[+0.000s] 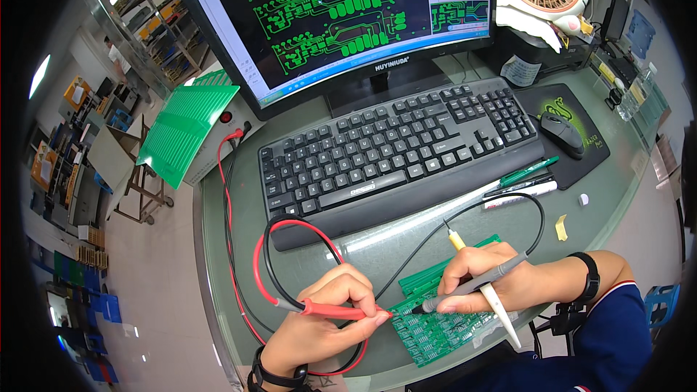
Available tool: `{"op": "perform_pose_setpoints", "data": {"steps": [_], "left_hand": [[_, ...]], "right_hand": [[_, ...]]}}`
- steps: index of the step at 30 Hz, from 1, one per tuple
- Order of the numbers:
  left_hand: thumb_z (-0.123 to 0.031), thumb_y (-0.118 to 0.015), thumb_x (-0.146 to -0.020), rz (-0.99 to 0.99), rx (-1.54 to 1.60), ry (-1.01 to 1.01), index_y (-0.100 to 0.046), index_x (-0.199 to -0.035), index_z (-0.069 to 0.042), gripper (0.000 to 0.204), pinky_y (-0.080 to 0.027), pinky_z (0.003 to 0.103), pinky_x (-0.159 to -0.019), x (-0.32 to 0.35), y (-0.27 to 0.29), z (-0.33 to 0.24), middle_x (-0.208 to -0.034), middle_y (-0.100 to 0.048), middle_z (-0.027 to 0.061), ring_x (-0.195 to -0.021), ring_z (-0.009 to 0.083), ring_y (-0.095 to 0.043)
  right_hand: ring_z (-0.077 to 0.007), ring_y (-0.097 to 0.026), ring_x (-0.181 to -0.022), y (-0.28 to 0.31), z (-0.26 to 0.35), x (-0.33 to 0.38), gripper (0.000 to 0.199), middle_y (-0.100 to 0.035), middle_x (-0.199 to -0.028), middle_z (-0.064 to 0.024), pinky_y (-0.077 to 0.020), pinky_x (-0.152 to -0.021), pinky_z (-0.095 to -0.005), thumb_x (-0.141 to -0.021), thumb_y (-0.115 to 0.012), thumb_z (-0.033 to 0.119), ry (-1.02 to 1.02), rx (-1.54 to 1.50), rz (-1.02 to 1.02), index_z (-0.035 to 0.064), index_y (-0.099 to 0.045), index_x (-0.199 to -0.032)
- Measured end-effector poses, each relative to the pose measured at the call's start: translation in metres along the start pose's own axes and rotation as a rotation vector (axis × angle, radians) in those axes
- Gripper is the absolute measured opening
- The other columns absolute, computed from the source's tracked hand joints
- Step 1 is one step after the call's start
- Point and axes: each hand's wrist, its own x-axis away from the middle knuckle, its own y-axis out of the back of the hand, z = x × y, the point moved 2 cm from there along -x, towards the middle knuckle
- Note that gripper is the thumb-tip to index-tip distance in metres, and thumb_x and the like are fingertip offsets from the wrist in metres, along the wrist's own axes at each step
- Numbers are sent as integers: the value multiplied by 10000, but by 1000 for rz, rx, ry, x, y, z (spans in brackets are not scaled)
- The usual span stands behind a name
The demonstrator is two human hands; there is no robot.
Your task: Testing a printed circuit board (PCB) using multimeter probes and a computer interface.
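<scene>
Fingers (353,292) of the left hand (327,319) are pinched tight around a red probe (337,311), tip down on the green circuit board (435,330) at the bench's (406,236) near edge. Right hand (483,276) grips a grey probe (472,287) the same way, plus a white pen-like tool (501,312), touching the same board. Black keyboard (399,149) sits just behind, monitor (341,14) past that.
</scene>
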Motion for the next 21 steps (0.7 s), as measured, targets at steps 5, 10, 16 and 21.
{"op": "perform_pose_setpoints", "data": {"steps": [5,10,16,21], "left_hand": [[-40,-734,-763,-11,78,37,-548,-774,-55,187,-443,249,-663,2,1,5,-812,-533,26,-738,115,-544],[-45,-737,-761,-19,109,66,-547,-775,-57,191,-442,252,-675,1,-1,6,-813,-538,25,-748,119,-546],[-49,-749,-749,-5,80,38,-551,-774,-60,200,-443,255,-674,-3,-4,8,-801,-546,20,-747,122,-543],[-9,-747,-725,-52,-8,30,-525,-766,-79,237,-460,254,-676,7,-6,2,-801,-551,44,-736,125,-551]], "right_hand": [[-75,-542,-578,-1,1,1,221,-579,-681,-20,-411,-487,-244,-823,-734,184,-32,-87,-47,41,-566,-829],[-66,-535,-583,1,0,-1,218,-585,-687,-20,-403,-487,-235,-828,-730,167,5,-70,-30,30,-561,-847],[-80,-553,-605,7,2,1,219,-599,-708,-25,-417,-510,-242,-857,-697,172,-24,-64,-10,33,-528,-855],[-135,-627,-666,35,13,-9,226,-651,-772,-70,-483,-574,-279,-922,-578,225,-166,-137,-63,43,-459,-864]]}}
